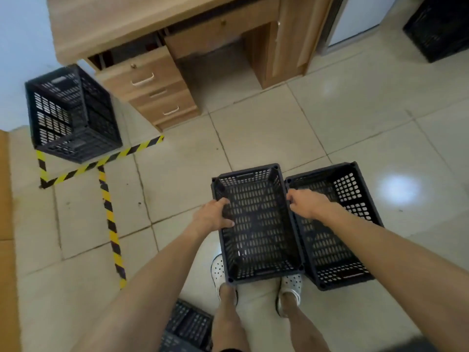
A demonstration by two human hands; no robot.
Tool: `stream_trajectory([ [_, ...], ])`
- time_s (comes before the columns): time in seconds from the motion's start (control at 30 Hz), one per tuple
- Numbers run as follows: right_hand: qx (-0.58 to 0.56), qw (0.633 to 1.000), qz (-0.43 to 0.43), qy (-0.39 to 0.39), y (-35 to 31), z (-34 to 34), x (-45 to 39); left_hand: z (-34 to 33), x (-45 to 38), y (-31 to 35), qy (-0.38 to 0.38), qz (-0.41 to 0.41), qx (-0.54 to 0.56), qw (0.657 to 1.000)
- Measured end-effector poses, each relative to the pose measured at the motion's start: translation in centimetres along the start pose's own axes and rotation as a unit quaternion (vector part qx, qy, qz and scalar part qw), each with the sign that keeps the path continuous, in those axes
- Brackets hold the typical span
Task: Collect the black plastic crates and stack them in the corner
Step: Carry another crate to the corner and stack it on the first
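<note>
I had both hands on one black crate (258,224), held over my feet. My left hand (214,215) gripped its left long rim with the fingers curled over the edge into the crate, and my right hand (305,203) gripped the right long rim — those fingertips were tucked down between the two crates, so I couldn't see them properly. Just under my right forearm sat a second crate (340,224), its rim touching the one I held; my arm covered part of its near side.

Well off to the left of my left hand and further ahead, a stack of crates (72,115) stood in the corner by the wall, behind yellow-and-black floor tape (106,196) and beside a wooden desk (162,47). It was blurry, so how many were in it I couldn't make out.

Below my left arm another crate (189,326) was cut off by the bottom edge. Far ahead of my right hand, one more crate (439,29) was chopped by the frame's corner. My white shoes (219,273) were mostly hidden under the held crate.
</note>
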State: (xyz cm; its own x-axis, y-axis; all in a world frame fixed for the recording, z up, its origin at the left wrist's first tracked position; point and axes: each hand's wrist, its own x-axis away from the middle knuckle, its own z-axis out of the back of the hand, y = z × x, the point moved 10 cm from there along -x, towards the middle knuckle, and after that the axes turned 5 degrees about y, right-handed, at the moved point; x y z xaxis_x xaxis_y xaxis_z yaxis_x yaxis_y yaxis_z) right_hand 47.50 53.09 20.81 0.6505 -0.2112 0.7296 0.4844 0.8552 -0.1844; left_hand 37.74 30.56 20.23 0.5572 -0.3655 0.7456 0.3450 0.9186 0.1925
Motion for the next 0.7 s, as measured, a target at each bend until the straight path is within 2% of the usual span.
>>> stream_trajectory([
  [0.13, 0.023, 0.999, 0.002, -0.048, 3.6, -5.7, -1.8, -6.2, -1.3, -1.0, -0.010, 0.038, 0.042, 0.998],
  [0.37, 0.025, 0.995, 0.013, -0.097, 5.9, -15.7, -6.8, -14.8, -5.4, -3.7, -0.015, 0.081, 0.103, 0.991],
  [0.7, -0.013, 0.998, -0.024, -0.059, 9.5, -22.6, -14.4, -22.9, -13.8, -7.5, -0.023, 0.094, 0.112, 0.989],
])
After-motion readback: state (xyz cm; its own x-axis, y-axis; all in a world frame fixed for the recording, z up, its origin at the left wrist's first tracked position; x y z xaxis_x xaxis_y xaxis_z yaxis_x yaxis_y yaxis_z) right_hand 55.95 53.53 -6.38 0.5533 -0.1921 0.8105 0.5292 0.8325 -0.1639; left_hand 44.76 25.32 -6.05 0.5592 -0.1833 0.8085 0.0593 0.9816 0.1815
